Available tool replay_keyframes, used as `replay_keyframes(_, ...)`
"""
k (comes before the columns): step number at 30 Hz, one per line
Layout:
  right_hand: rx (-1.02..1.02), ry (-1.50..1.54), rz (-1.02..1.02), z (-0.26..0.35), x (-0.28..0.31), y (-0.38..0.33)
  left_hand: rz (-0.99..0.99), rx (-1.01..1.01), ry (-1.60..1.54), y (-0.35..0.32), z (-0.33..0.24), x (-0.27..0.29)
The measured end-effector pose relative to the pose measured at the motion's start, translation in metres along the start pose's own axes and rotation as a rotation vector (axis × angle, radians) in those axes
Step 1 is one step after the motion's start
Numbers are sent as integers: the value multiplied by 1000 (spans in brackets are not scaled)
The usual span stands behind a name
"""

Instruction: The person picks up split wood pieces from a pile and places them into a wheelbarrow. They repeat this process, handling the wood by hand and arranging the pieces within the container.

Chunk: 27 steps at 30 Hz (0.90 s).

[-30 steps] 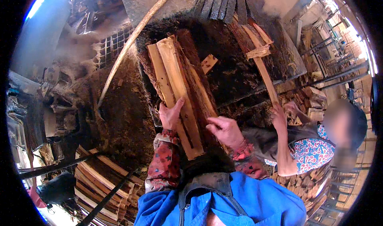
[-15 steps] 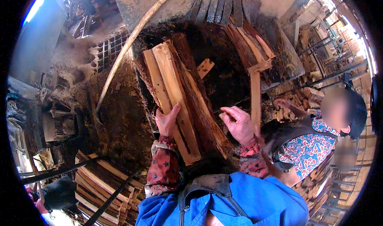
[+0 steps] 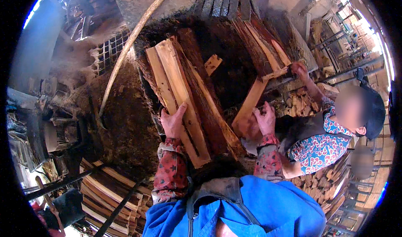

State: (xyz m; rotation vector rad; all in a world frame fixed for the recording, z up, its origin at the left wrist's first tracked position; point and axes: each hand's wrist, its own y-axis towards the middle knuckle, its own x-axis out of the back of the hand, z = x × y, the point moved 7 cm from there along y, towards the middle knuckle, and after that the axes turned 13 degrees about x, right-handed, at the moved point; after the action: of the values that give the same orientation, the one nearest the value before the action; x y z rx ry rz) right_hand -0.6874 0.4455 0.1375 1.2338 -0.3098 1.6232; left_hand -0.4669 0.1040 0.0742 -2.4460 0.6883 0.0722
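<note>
A stack of long split wood slabs, pale on the cut faces and dark on the bark, lies in front of me on a dark, dirt-covered bed. My left hand grips the stack's left slab near its close end, thumb over the top. My right hand is off the stack, fingers apart, beside the lower end of a separate pale plank that leans to the right. A co-worker in a patterned shirt holds the upper part of that plank with a raised hand.
A long curved pole runs along the left of the bed, with a metal grate beyond it. More slabs lie at the far end. Cut wood is piled at lower left and at right. Machinery stands at left.
My right hand left the stack and swung right to the leaning plank. The co-worker's plank tilted and came closer. My left hand kept its hold on the stack.
</note>
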Motion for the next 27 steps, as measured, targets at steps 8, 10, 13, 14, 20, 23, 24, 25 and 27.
replay_keyframes(8,-27,-90,52,-30,-14,38,-2,-76,-37,-2,-2,0)
replay_keyframes(10,-415,274,54,-37,-20,15,-39,-100,1,0,-5,2)
replay_keyframes(13,-633,660,99,-47,-42,-13,-68,-64,62,-7,-7,-2)
replay_keyframes(14,-570,806,16,-59,-68,-26,-30,-70,32,-6,-6,-6)
replay_keyframes(20,-558,1047,-42,-53,-80,-48,-41,-85,38,5,5,7)
replay_keyframes(23,-637,962,-35,-84,-76,-74,39,-88,-5,6,7,-2)
replay_keyframes(24,-604,1060,-109,-85,-73,-80,71,-90,-32,6,7,-5)
replay_keyframes(25,-628,988,-60,-88,-76,-83,72,-85,-52,5,7,-3)
replay_keyframes(27,-671,842,36,-96,-76,-87,75,-73,-92,3,6,3)
